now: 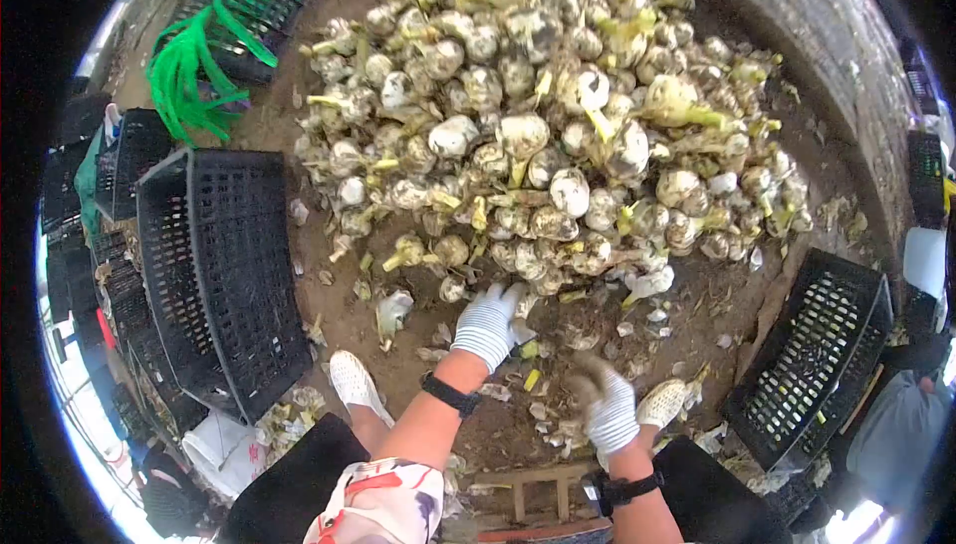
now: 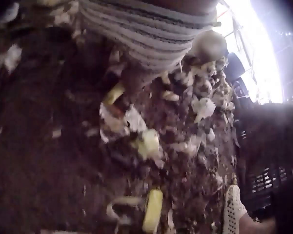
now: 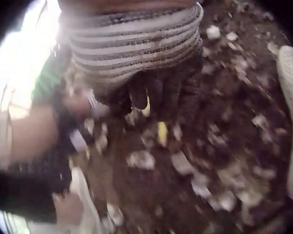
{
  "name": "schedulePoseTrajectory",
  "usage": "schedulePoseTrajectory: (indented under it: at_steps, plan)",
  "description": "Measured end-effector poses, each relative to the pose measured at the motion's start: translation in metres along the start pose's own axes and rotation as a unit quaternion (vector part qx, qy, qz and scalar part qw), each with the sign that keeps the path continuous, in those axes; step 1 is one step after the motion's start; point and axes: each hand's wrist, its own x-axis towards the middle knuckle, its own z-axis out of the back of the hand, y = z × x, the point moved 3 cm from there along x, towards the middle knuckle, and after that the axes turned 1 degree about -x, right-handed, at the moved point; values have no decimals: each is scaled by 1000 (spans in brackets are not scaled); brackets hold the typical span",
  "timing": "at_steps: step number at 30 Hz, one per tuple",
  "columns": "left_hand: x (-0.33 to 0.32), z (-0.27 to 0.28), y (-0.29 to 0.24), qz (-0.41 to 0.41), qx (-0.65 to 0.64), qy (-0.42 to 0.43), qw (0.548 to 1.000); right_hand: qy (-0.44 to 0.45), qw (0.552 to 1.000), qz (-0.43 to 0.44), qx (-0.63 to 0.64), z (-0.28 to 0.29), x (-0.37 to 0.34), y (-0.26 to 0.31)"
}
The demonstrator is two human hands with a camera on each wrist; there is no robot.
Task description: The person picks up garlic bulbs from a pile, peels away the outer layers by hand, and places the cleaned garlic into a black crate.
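Observation:
My left hand, in a striped white work glove, reaches to the near edge of a heap of garlic bulbs. Its fingers lie right beside a small garlic bulb; in the left wrist view a blurred pale bulb shows beside the glove. To the right, my right hand hangs over the littered ground, blurred, its fingers loose and holding nothing. The right wrist view shows the dark, dirty fingers of that glove, with a yellow stem piece on the soil below.
A black crate stands at the left and another at the right. Green straps hang over a crate at the upper left. White shoes flank the work spot. A wooden frame lies between the legs.

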Motion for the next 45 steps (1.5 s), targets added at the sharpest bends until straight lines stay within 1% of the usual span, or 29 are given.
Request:
schedulePoseTrajectory:
  at_steps: [1,3,4,5,6,7,9,13,14,15,16,19,20,23,24,25,27,28,30,33,34,35,36,37,38,41,42,43,45]
  plan:
    - [-9,7,-1,24,-133,-8,991,-50,998,12,22,8,5,21]
    - [-31,38,-9,55,-383,-34,922,-55,988,20,146,0,10,17]
    - [-37,33,-4,-32,-432,-149,889,-65,988,86,112,-4,9,20]
    - [-53,54,-18,-74,-489,-180,850,-76,982,154,74,-7,10,41]
    - [-73,71,-29,-67,-509,-166,842,-66,978,193,42,-9,1,77]
    - [-91,82,-37,-57,-531,-148,833,-41,972,182,144,-14,-13,100]
    - [-126,97,-48,-128,-469,-219,846,-54,968,192,151,-20,-42,135]
    - [-202,98,-66,-233,-403,-275,841,-18,948,232,217,-11,-90,140]
    - [-223,102,-75,-218,-394,-259,854,-4,947,224,231,-11,-104,142]
    - [-235,99,-79,-213,-351,-277,869,9,946,210,245,-9,-120,141]
    - [-249,96,-83,-205,-307,-292,882,-1,956,212,204,-5,-138,143]
    - [-287,90,-98,-222,-218,-325,893,-13,937,273,216,-1,-175,137]
    - [-307,90,-108,-218,-201,-326,898,-32,918,355,171,-2,-180,127]
    - [-337,80,-119,-231,-156,-365,888,30,905,253,341,-4,-192,104]
    - [-343,77,-117,-232,-150,-370,887,10,911,267,313,-6,-201,105]
    - [-348,74,-114,-233,-143,-374,886,31,916,234,325,-7,-205,101]
    - [-358,68,-110,-212,-102,-367,900,76,920,164,347,-13,-215,94]
    - [-361,66,-108,-207,-74,-368,903,82,936,144,312,-12,-223,92]
    - [-366,62,-108,-196,3,-371,908,85,939,141,303,-13,-229,90]
    - [-367,57,-104,-233,-158,-326,903,87,947,182,249,-8,-242,87]
    - [-366,52,-101,-225,-270,-278,894,92,949,187,236,-6,-246,85]
    - [-363,46,-98,-212,-378,-226,873,95,951,193,223,-5,-247,80]
    - [-358,40,-95,-195,-481,-172,837,88,942,238,218,-6,-245,74]
    - [-350,33,-94,-176,-578,-118,788,92,945,215,229,-3,-245,70]
    - [-342,25,-96,-211,-662,-63,716,96,947,192,238,2,-246,66]
    - [-331,19,-101,-203,-696,27,688,89,934,140,316,6,-239,53]
    - [-332,23,-105,-177,-651,22,738,80,922,131,354,8,-232,45]
    - [-333,26,-110,-196,-581,-29,789,72,910,122,390,12,-227,37]
    - [-337,29,-115,-228,-424,-131,867,28,946,181,266,17,-225,36]
